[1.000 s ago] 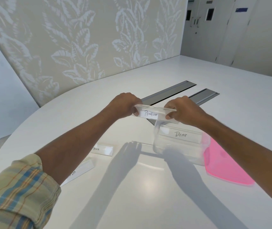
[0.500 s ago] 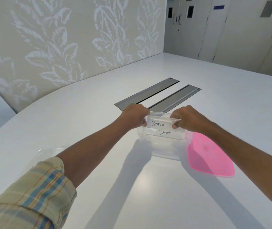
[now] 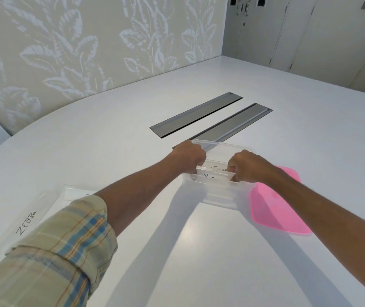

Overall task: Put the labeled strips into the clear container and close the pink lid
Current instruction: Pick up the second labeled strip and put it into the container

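The clear container [image 3: 217,193] stands on the white table, with the pink lid [image 3: 276,207] lying flat just to its right. My left hand [image 3: 188,158] and my right hand [image 3: 248,166] reach inside its rim, each gripping one end of the Penguin strip [image 3: 210,176]. That strip sits low in the container, in front of the Bear strip [image 3: 218,167]. A strip marked Zebra [image 3: 25,222] lies on the table at the far left. Another strip [image 3: 77,193] beside it is partly hidden by my left sleeve.
Two grey metal cable hatches [image 3: 196,114] are set into the table beyond the container. A leaf-patterned wall runs along the table's far left edge, and cabinet doors stand at the back right.
Both hands have lowered the Penguin strip from above the rim down into the container. The camera has tilted, bringing the Zebra strip back into view at the left.
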